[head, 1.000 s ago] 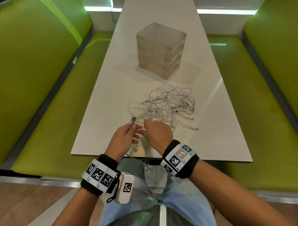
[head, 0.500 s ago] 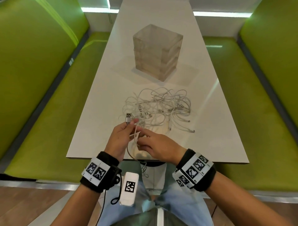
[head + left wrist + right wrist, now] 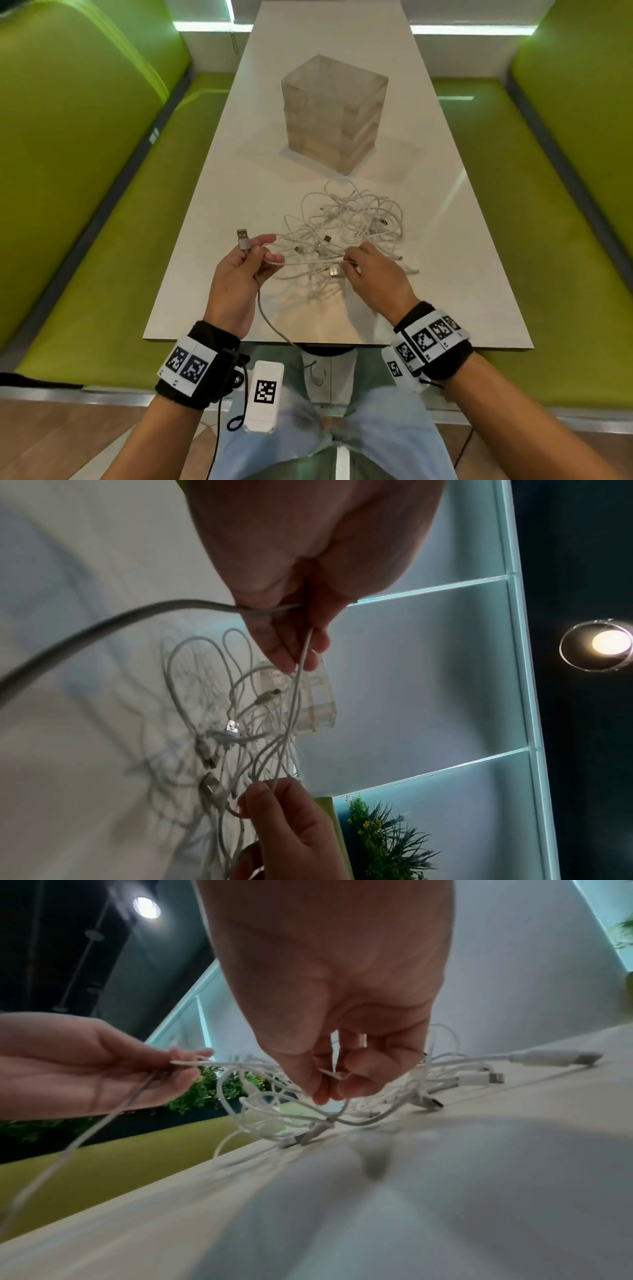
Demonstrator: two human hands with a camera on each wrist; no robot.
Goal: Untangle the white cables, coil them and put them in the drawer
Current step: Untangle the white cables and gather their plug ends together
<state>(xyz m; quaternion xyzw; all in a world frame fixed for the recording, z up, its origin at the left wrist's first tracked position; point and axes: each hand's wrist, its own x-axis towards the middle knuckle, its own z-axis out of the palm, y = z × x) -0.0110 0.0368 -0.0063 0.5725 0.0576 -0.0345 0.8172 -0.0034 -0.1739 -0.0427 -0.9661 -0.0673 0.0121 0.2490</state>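
A tangle of white cables (image 3: 349, 226) lies on the white table (image 3: 219, 246), in front of a translucent drawer box (image 3: 334, 113). My left hand (image 3: 239, 274) holds one white cable near its USB plug (image 3: 243, 238), which sticks up above the fingers; the cable's slack loops down past the table's near edge. My right hand (image 3: 373, 274) pinches the same cable (image 3: 308, 263) about a hand's width to the right, so it runs taut between the hands. In the right wrist view the fingertips (image 3: 325, 1093) pinch the strand just above the pile (image 3: 377, 1096).
Green padded benches (image 3: 102, 240) run along both sides of the table. Loose plugs (image 3: 555, 1057) lie at the pile's right edge. The drawer box stands behind the pile, all its drawers closed. A plant (image 3: 387, 840) shows past the table in the left wrist view.
The hands have drawn apart: my right hand slid rightward along the cable, stretching a length between them. My left hand still holds the plug end.
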